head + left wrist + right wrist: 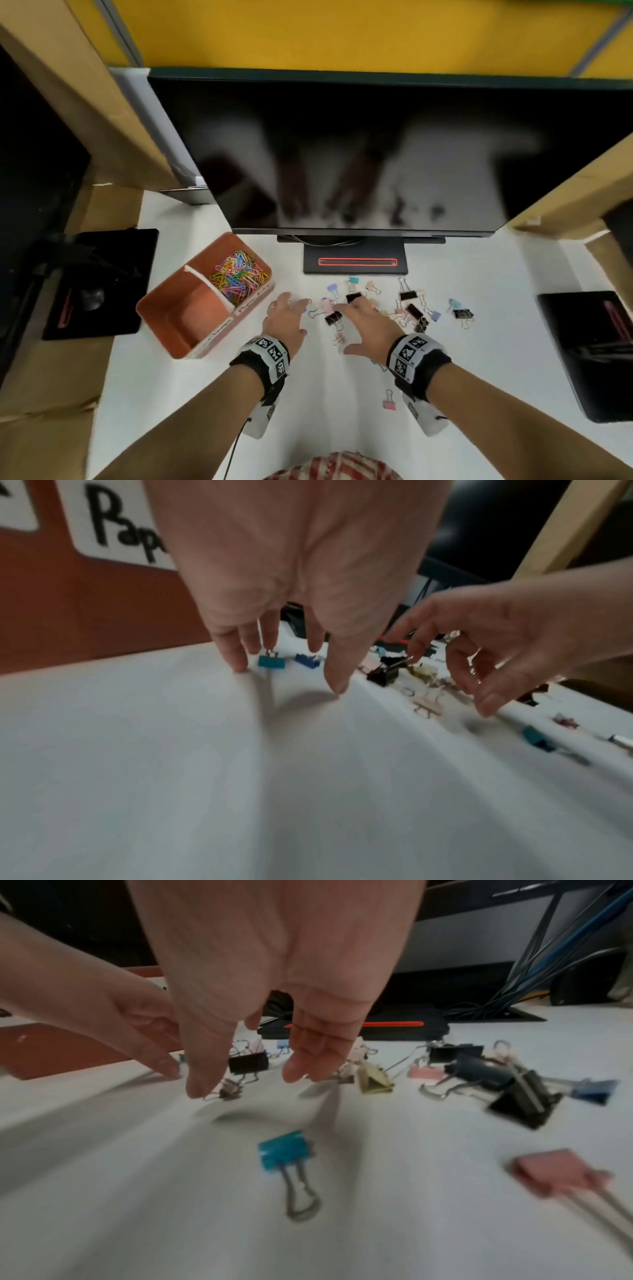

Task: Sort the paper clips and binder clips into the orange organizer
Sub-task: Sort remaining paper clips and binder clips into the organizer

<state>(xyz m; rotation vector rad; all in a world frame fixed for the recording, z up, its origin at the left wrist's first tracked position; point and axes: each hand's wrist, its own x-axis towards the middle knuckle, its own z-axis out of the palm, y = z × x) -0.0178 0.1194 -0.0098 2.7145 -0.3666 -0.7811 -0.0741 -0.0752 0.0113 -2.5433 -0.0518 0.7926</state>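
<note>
The orange organizer (pixel 161 308) stands left on the white desk. Its far compartment holds coloured paper clips (pixel 236 277); its near compartment shows only its floor. Binder clips (pixel 411 308) of several colours lie scattered in front of the monitor stand. My left hand (pixel 298 315) is spread, holds nothing, and its fingertips (pixel 240 665) come down to the desk beside a teal clip (pixel 271 661). My right hand (pixel 349 325) hovers spread over a black binder clip (pixel 248 1062), its fingertips (pixel 294 1076) apart and holding nothing.
A large dark monitor (pixel 342 154) and its stand base (pixel 354 262) close off the back. Black flat objects lie at left (pixel 99 284) and right (pixel 589 349). Cardboard boxes flank the desk. A teal clip (pixel 284 1150) and a pink clip (pixel 389 403) lie nearer me.
</note>
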